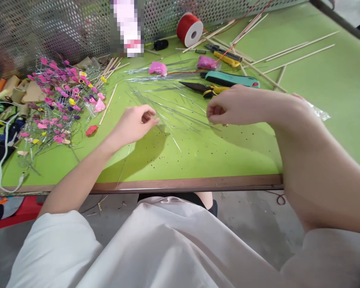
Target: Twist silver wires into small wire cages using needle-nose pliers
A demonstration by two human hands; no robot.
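My left hand (135,125) hovers over the green tabletop, its fingers curled and the thumb close to the index finger. Anything thin between those fingertips is too fine to make out. To the right, my right hand (231,106) is bent down at the wrist with fingers closed in a pinch; what it holds, if anything, is hidden. Thin silvery wires (174,110) lie scattered between and behind both hands. Just behind my right hand are needle-nose pliers (198,87) with yellow and black handles, partly covered by it. Small dark specks dot the surface in front.
A heap of pink, purple and yellow pieces on wires (63,96) fills the left. Behind lie pink clay packets (158,68), a teal-handled tool (232,79), a yellow utility knife (226,56), a red ribbon spool (189,30) and wooden sticks (297,54). A perforated metal panel (78,28) borders the back.
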